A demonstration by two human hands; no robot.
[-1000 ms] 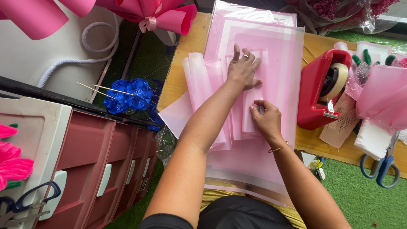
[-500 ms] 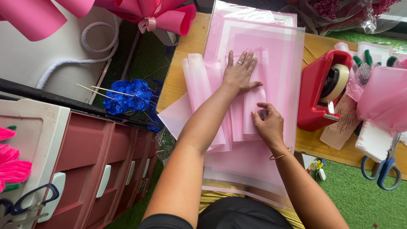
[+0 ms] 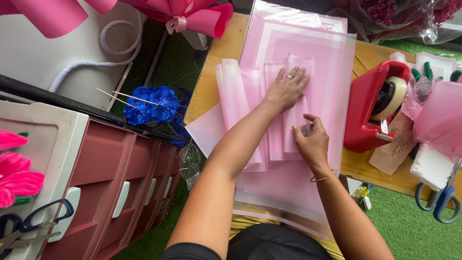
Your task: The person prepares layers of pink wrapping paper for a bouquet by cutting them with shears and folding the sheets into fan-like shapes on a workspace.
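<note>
Flat, the left hand [image 3: 287, 87] presses pink sheets [image 3: 288, 130]; right hand [image 3: 312, 139] pinches one.

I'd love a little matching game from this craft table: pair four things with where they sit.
Things:
1. red tape dispenser
2. blue paper flowers
3. blue-handled scissors
4. left hand

Places:
A. flat on the folded pink sheets
B. on the green mat at the right edge
C. on the wooden table, right of the pink sheets
D. down beside the table, left of it

Pairs: 1-C, 2-D, 3-B, 4-A
</note>
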